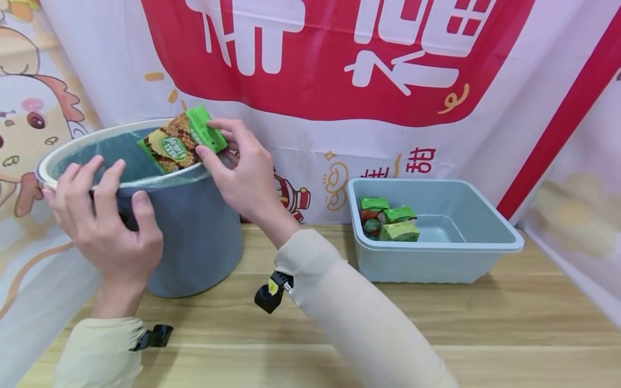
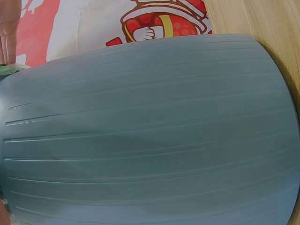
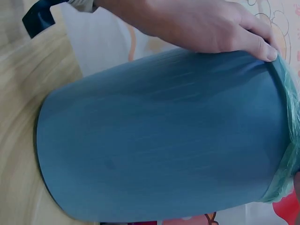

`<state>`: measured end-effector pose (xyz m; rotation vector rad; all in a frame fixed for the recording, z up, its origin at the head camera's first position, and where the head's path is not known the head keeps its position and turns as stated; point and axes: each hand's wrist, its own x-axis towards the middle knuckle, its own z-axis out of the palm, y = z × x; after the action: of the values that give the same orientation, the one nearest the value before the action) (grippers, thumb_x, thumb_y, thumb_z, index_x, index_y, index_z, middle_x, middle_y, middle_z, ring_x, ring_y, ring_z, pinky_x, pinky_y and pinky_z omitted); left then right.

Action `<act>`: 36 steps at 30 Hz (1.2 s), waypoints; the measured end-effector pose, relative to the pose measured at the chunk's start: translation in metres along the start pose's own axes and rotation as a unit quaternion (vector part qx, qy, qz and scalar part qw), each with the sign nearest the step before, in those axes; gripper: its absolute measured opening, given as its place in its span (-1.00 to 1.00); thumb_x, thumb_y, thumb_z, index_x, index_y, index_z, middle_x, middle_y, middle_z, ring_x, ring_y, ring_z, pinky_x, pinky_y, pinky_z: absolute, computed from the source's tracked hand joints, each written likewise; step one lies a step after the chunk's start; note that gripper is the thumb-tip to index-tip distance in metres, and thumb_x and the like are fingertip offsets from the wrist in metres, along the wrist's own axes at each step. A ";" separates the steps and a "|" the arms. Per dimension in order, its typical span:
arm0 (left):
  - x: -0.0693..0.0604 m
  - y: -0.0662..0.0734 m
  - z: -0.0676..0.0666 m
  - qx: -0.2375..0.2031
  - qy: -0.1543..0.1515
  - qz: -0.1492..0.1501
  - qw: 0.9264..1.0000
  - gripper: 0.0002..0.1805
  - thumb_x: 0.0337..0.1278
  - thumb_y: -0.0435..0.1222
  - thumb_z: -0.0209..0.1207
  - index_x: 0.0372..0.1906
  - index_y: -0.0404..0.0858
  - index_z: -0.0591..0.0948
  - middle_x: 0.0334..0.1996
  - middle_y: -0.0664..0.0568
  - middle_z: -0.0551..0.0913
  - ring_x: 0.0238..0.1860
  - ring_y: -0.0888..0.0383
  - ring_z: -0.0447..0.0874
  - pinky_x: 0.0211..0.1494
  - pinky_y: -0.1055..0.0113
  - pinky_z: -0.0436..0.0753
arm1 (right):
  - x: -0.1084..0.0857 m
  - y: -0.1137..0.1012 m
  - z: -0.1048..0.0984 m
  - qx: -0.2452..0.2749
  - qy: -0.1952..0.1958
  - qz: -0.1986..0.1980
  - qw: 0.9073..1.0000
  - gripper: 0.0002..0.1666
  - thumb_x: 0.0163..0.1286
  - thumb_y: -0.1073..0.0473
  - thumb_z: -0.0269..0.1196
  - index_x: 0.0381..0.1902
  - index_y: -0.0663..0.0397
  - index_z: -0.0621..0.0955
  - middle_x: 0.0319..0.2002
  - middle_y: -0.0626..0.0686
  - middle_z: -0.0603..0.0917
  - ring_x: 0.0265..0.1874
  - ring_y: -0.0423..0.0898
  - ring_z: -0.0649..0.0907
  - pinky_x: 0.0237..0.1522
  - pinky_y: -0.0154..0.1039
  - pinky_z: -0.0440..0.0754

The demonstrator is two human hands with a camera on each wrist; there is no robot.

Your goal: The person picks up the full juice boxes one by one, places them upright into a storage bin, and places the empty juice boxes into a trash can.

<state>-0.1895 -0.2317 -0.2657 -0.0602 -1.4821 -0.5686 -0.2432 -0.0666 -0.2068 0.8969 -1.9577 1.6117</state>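
My right hand pinches a green snack packet between thumb and fingers. The packet is tilted over the far-right part of a blue-grey trash can's mouth, which a thin green liner bag covers at the rim. At the can's near-left rim, my left hand has its fingers over the edge and its thumb on the outside. That hand also shows against the can's side in the right wrist view. The can's wall fills most of the left wrist view.
A light blue plastic basin stands to the right on the wooden table. Several green packets lie at its left end. Behind everything hangs a printed red and white cloth.
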 end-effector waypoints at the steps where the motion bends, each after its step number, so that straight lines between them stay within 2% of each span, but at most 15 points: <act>1: 0.000 0.000 0.000 0.001 -0.001 0.001 1.000 -0.48 0.28 -0.04 0.06 0.19 -0.25 0.69 0.32 -0.17 0.64 0.47 -0.16 0.43 0.76 -0.15 -0.08 | 0.000 0.000 0.000 -0.010 -0.005 0.001 1.000 -0.43 0.49 0.12 0.37 0.40 -0.05 0.51 0.33 0.01 0.62 0.19 -0.25 0.66 0.24 -0.49 0.61; 5: 0.001 0.001 0.002 -0.006 0.013 0.002 1.000 -0.47 0.29 -0.02 0.05 0.16 -0.25 0.70 0.30 -0.17 0.65 0.46 -0.14 0.45 0.76 -0.14 -0.08 | 0.002 -0.001 -0.001 -0.089 -0.032 -0.007 0.995 -0.44 0.50 0.04 0.36 0.41 -0.13 0.57 0.35 -0.04 0.63 0.18 -0.27 0.63 0.20 -0.57 0.57; 9: 0.002 0.002 0.003 -0.010 0.024 0.003 1.000 -0.47 0.29 -0.02 0.04 0.14 -0.26 0.70 0.29 -0.18 0.66 0.45 -0.14 0.46 0.76 -0.12 -0.08 | 0.003 -0.005 0.000 -0.180 -0.059 -0.007 0.982 -0.49 0.52 -0.06 0.32 0.38 -0.25 0.63 0.31 -0.10 0.67 0.17 -0.28 0.61 0.13 -0.49 0.58; 13: 0.002 0.001 0.002 -0.008 0.020 0.003 1.000 -0.48 0.28 -0.03 0.05 0.15 -0.26 0.69 0.29 -0.20 0.65 0.46 -0.14 0.45 0.76 -0.13 -0.08 | 0.005 -0.009 0.001 -0.217 -0.073 0.014 0.973 -0.51 0.52 -0.13 0.30 0.36 -0.34 0.64 0.30 -0.17 0.68 0.16 -0.32 0.61 0.14 -0.44 0.58; 19: 0.001 -0.008 0.004 -0.008 0.019 0.008 1.000 -0.46 0.30 0.02 0.04 0.17 -0.21 0.71 0.31 -0.12 0.66 0.47 -0.08 0.45 0.77 -0.11 -0.07 | 0.006 -0.009 -0.001 -0.232 -0.083 0.024 0.969 -0.50 0.51 -0.17 0.30 0.37 -0.41 0.63 0.30 -0.21 0.68 0.15 -0.33 0.61 0.11 -0.42 0.59; 27: 0.001 -0.001 0.004 -0.009 0.014 0.005 1.000 -0.47 0.29 -0.02 0.04 0.15 -0.26 0.69 0.30 -0.18 0.65 0.47 -0.14 0.44 0.76 -0.13 -0.08 | 0.005 -0.007 -0.003 -0.215 -0.082 0.027 0.973 -0.47 0.51 -0.16 0.30 0.39 -0.37 0.61 0.33 -0.19 0.66 0.18 -0.32 0.60 0.16 -0.40 0.59; 36: -0.001 -0.012 0.008 -0.013 0.034 0.015 0.999 -0.44 0.32 0.07 0.04 0.13 -0.23 0.72 0.28 -0.11 0.68 0.45 -0.10 0.46 0.77 -0.10 -0.08 | 0.001 -0.006 -0.002 -0.199 -0.092 0.017 0.976 -0.46 0.54 -0.15 0.27 0.42 -0.31 0.59 0.35 -0.18 0.66 0.22 -0.31 0.60 0.20 -0.41 0.58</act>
<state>-0.2019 -0.2391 -0.2690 -0.0831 -1.4063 -0.5598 -0.2396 -0.0654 -0.2016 0.8735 -2.3217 1.1205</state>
